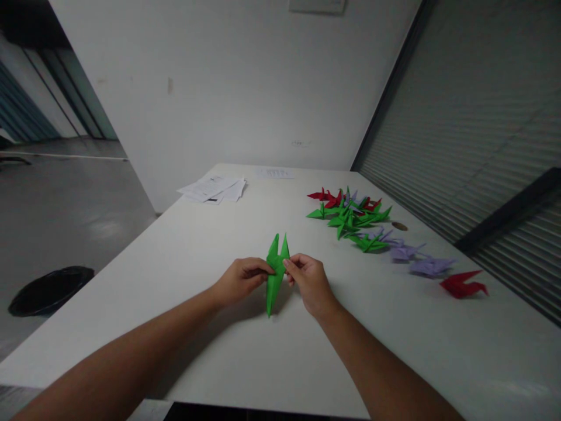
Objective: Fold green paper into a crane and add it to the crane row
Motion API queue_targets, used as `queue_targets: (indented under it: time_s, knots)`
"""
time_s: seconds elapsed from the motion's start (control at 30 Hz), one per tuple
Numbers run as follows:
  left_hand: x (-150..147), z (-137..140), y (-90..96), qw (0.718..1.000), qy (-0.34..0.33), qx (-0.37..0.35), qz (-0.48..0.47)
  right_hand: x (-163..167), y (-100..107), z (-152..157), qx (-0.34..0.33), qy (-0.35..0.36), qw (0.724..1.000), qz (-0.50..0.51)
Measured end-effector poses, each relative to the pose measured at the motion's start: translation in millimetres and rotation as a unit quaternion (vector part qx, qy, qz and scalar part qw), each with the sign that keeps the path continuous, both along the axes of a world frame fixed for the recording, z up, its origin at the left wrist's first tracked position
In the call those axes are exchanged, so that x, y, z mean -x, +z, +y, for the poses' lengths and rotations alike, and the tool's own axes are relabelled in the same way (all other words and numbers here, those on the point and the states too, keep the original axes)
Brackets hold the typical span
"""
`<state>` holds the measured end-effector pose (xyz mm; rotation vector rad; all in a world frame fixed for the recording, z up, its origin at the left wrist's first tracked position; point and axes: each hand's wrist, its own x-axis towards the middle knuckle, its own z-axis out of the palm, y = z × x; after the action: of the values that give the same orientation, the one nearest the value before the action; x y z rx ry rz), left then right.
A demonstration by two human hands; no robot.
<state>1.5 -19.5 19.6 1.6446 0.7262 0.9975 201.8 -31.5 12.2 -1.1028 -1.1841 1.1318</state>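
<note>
A green origami crane (pixel 274 280), its points facing up and down, is held between both hands above the white table. My left hand (pixel 243 279) pinches its left side between thumb and fingers. On the right edge, my right hand (pixel 309 280) grips the paper with thumb and fingertips. Two narrow points stick up at the top and one long point hangs down. The fingers hide parts of the folds at its middle.
Several red, green and purple paper cranes (pixel 346 221) lie at the right of the white table (pixel 197 251). The nearest is a red crane (pixel 462 285). Printed sheets (pixel 214 188) lie at the back left. A black-lined bin (pixel 50 289) stands on the floor. Blinds (pixel 482 128) run along the right.
</note>
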Motion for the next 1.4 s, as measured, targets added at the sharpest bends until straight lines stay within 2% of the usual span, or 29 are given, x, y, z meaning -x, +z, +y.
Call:
queue_targets:
  time_s: [0.43,0.7,0.93,1.1,1.23,1.4]
  knots:
    - [1.7,0.9,-6.5,0.994,-0.051,0.062,-0.068,-0.4,0.5,-1.1,-0.005,-0.001,1.000,0.006]
    - [0.4,2.8,-10.9,0.993,-0.051,0.074,-0.071,-1.8,-0.3,-0.5,-0.004,0.015,1.000,-0.018]
    - [-1.4,6.2,-15.8,0.998,-0.005,0.013,-0.056,-1.6,-8.1,0.8,-0.004,0.058,0.998,-0.031]
    - [-3.5,5.3,-17.2,0.996,0.027,0.046,-0.070,-0.7,-6.7,-1.9,-0.002,0.091,0.995,-0.029]
    - [-7.3,4.4,-15.5,0.988,0.042,0.076,-0.124,-1.3,-5.1,-3.0,-0.020,0.116,0.993,-0.032]
    - [-10.9,1.7,-11.8,0.983,0.039,0.109,-0.144,-1.6,-6.5,-1.4,-0.042,0.100,0.990,-0.086]
